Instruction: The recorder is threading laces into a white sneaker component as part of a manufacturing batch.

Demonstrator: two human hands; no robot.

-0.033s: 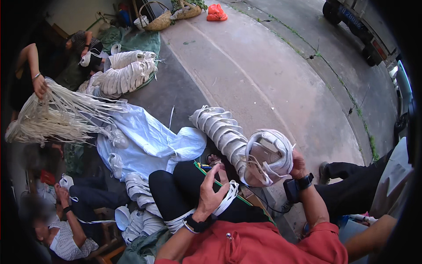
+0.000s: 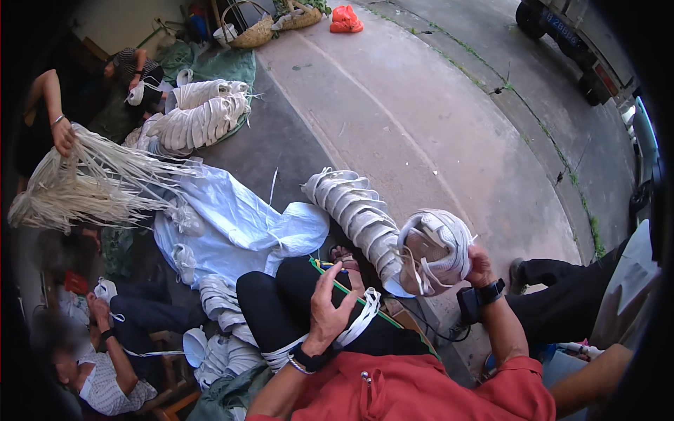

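My right hand [image 2: 480, 266] grips the edge of a pale shoe upper [image 2: 437, 247] with loose lace ends, at the near end of a long row of nested white shoe uppers [image 2: 357, 210]. The thumb and fingers are partly behind the shoe upper. My left hand [image 2: 331, 309] is raised over my lap, fingers stretched and apart, holding nothing. Beside it, a bundle of white laces [image 2: 362, 320] lies across my black-trousered thigh.
Left of my knees are a white sheet [image 2: 228, 217] and more stacked uppers [image 2: 223, 309]. A co-worker's hand [image 2: 63, 137] holds a big bundle of laces [image 2: 91, 182]. Another person [image 2: 105, 365] sits at lower left. A person's dark trouser leg [image 2: 562, 298] is close at right.
My right hand has moved the shoe upper slightly to the right, showing more of the row's near end. My left hand has shifted a little left, with its fingers straighter.
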